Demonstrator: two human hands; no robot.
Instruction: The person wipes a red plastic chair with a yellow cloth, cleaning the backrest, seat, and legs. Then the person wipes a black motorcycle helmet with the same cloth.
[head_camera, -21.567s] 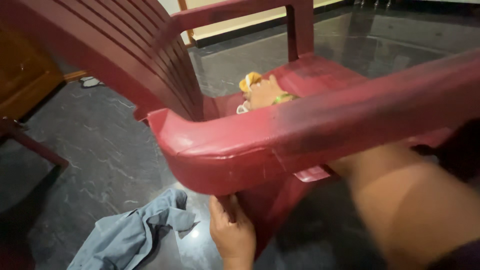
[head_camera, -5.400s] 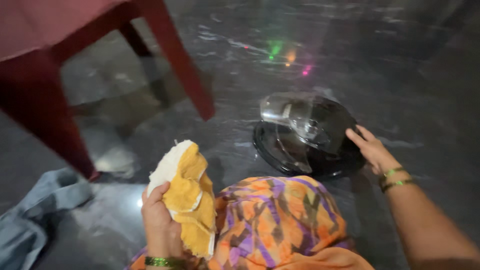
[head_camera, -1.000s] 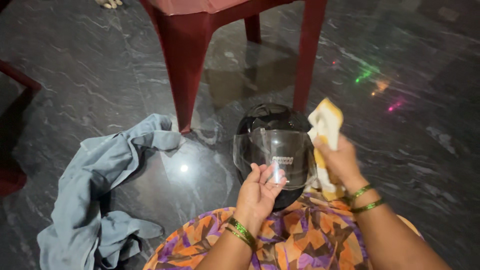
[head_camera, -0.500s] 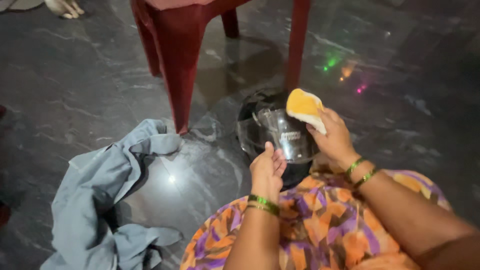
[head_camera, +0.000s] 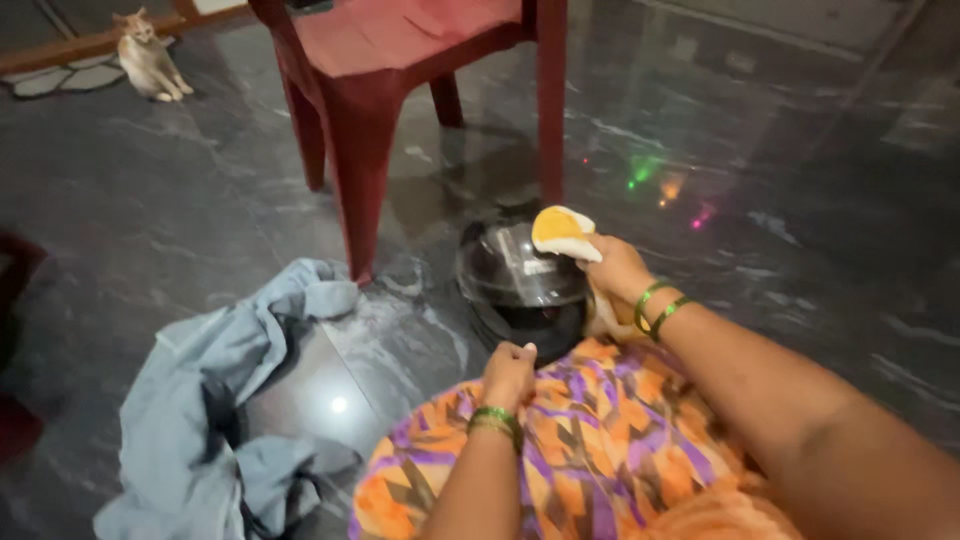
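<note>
A black helmet (head_camera: 520, 290) with a clear visor rests on the dark floor against my knee, which is covered in orange and purple cloth. My right hand (head_camera: 620, 270) grips a yellow and white cloth (head_camera: 560, 230) and presses it on the top right of the visor. My left hand (head_camera: 508, 370) is curled into a fist at the helmet's near lower edge, touching it; whether it grips the rim I cannot tell. Green bangles sit on both wrists.
A red plastic chair (head_camera: 400, 90) stands just behind the helmet. A crumpled grey-blue garment (head_camera: 220, 400) lies on the floor to the left. A cat (head_camera: 148, 60) sits at the far left by a mat. Coloured light spots glint on the polished floor (head_camera: 800, 230).
My right hand has slid the cloth from above the helmet down onto the visor. My left hand has dropped from the visor front to the helmet's lower edge. The view has tilted up.
</note>
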